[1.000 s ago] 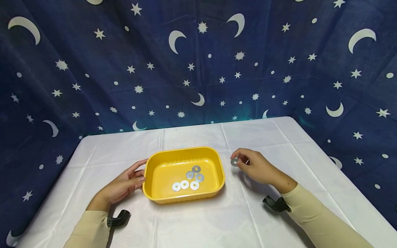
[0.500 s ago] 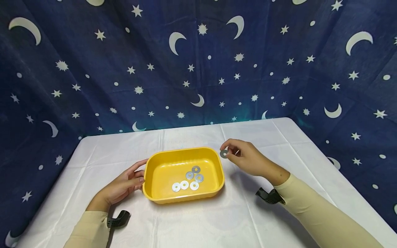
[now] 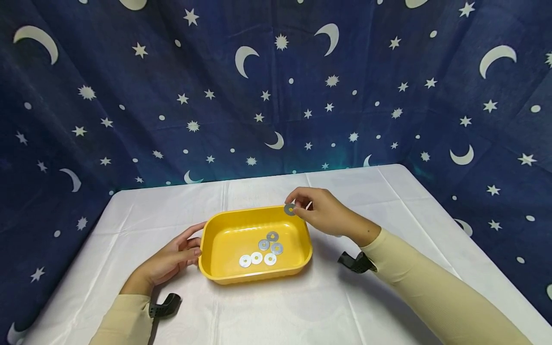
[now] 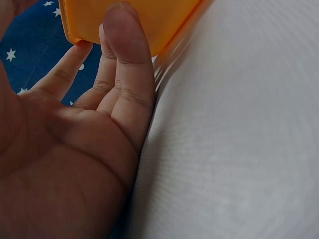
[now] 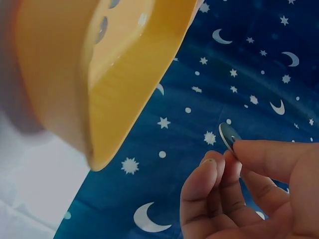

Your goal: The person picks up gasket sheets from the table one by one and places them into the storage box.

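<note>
A yellow plastic tray (image 3: 228,279) stands on the white cloth, with several flat metal washers (image 3: 270,258) lying loose on its floor. My left hand (image 3: 166,261) is at the tray's left end, fingertips touching its outer wall; in the left wrist view the fingers (image 4: 132,94) reach up against the yellow side (image 4: 164,22). Over the tray's far right corner, my right hand (image 3: 325,211) pinches one more washer (image 3: 289,209) between thumb and fingertips. The right wrist view shows that washer (image 5: 228,135) nearly edge-on, apart from the tray wall.
White cloth (image 3: 276,311) covers the table under the tray and both arms. A dark blue curtain (image 3: 241,105) with moons and stars hangs behind and at the sides. Each wrist wears a black strap mount (image 3: 357,262).
My right hand has moved left with the pinched washer, from the cloth at the tray's right to over its far right corner. The left hand and the washers in the tray stay put.
</note>
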Motion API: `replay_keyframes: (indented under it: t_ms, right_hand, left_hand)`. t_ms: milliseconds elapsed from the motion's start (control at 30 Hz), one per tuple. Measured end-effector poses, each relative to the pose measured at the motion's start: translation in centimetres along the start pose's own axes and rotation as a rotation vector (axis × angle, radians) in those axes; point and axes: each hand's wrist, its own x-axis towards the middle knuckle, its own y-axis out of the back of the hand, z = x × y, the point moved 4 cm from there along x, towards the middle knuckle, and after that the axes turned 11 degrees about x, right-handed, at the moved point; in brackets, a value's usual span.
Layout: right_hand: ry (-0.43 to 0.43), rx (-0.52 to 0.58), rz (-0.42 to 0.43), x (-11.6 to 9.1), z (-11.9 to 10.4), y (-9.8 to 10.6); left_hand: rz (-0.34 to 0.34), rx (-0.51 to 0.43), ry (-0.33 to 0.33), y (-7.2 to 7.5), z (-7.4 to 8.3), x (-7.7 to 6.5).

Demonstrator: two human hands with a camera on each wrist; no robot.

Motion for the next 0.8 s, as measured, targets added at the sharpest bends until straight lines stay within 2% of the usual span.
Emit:
replay_keyframes:
  t_ms: [367,600,800]
  right_hand:
    - [0.006,0.045,-0.056,2.3,-1.3,-1.7]
    - [0.063,0.000,-0.070,3.8,-1.9,-2.7]
    - [0.066,-0.024,-0.098,4.8,-2.2,-3.5]
  left_hand:
    - [0.010,-0.001,0.021,0.0,0.0,-0.1]
    - [0.017,0.023,0.027,0.0,-0.1,0.0]
    - [0.016,0.034,0.026,0.0,-0.2,0.0]
